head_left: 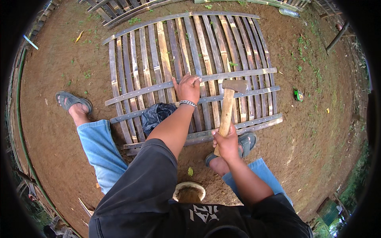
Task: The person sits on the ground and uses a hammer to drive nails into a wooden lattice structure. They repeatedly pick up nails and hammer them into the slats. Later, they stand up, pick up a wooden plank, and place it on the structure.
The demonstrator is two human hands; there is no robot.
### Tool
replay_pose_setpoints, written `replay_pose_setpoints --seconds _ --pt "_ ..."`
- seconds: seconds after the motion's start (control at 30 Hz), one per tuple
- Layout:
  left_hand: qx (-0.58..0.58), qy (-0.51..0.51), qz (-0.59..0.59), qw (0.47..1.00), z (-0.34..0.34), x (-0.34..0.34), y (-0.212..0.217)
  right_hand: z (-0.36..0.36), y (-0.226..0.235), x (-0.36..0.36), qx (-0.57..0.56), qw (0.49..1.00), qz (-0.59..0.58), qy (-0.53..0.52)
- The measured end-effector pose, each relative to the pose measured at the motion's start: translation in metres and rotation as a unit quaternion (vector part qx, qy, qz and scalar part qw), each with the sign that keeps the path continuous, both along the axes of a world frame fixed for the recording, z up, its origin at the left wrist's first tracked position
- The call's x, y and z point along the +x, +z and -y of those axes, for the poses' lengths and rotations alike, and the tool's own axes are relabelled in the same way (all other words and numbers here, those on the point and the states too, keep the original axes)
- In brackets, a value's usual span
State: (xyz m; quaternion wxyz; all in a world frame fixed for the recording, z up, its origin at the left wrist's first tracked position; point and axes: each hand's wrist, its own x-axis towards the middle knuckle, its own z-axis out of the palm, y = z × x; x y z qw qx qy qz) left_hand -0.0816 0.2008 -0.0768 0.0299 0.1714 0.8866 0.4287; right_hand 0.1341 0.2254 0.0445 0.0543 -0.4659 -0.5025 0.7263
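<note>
Right hand: While the left hand (pixel 187 89) rests on the slatted panel (pixel 163 43), the right hand (pixel 228 144), right of centre, has its fingers clenched round the lower part of the hammer's wooden handle (pixel 226 113).
Hammer: its metal head (pixel 237 85) is above those fingers in the frame, over the panel (whether it touches, I cannot tell).
Left fingers: bent at the second crossbar (pixel 234 74) from the top, near the centre; anything pinched between them is too small to make out.
Writing: pale lettering (pixel 204 213) on the dark shirt (pixel 139 182), bottom centre; the green packet (pixel 298 95) at right is too small to read.
Panel count: five crossbars, two of them close together along the lower edge, and more than a dozen long slats.
Other counts: one black plastic bag (pixel 155 117) left of the left forearm, one chain bracelet (pixel 187 103) on that wrist, two sandals (pixel 71 101), one clear bottle (pixel 289 12) at upper right, one round pale-rimmed container (pixel 189 184) at lower centre.
</note>
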Motion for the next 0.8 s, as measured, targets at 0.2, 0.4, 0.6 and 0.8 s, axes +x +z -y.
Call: replay_pose_setpoints --seconds 0.2,0.4,0.6,0.8 --pt "0.007 0.008 -0.034 0.999 -0.009 0.002 -0.015 0.002 -0.012 -0.007 -0.004 0.999 0.023 0.026" --pt "-0.009 0.010 -0.045 0.999 -0.009 0.002 -0.013 0.002 -0.014 -0.012 0.007 0.998 0.046 0.042" --pt "-0.022 0.006 -0.058 0.998 -0.011 0.001 -0.012 -0.029 -0.042 -0.018 0.252 0.937 0.114 0.211" --pt "-0.025 0.007 -0.046 0.999 -0.010 0.001 -0.007 -0.054 -0.032 -0.047 0.395 0.866 0.097 0.292"
